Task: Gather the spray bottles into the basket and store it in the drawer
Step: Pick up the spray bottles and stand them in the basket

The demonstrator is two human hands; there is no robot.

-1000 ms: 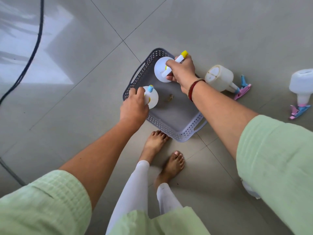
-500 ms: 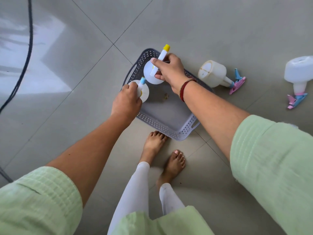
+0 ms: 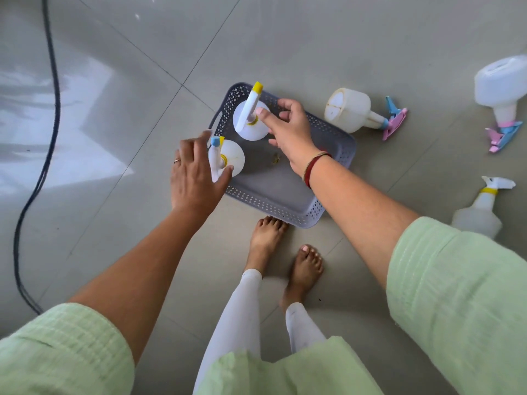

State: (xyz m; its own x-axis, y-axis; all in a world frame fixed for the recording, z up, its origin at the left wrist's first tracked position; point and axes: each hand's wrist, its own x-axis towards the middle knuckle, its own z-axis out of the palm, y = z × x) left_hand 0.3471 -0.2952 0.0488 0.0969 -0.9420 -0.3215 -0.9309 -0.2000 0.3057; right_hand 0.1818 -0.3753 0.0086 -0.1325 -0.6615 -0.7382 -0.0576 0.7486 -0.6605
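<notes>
Head camera looks steeply down, floor near

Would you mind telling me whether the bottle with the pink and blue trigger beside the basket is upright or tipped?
Tipped: the bottle lies sideways on the floor.

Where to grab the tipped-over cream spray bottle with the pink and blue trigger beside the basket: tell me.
Grip the cream spray bottle with the pink and blue trigger at its narrow neck, coming from above. It lies on its side, base toward the grey perforated plastic basket; the round body looks wide for one hand.
</notes>
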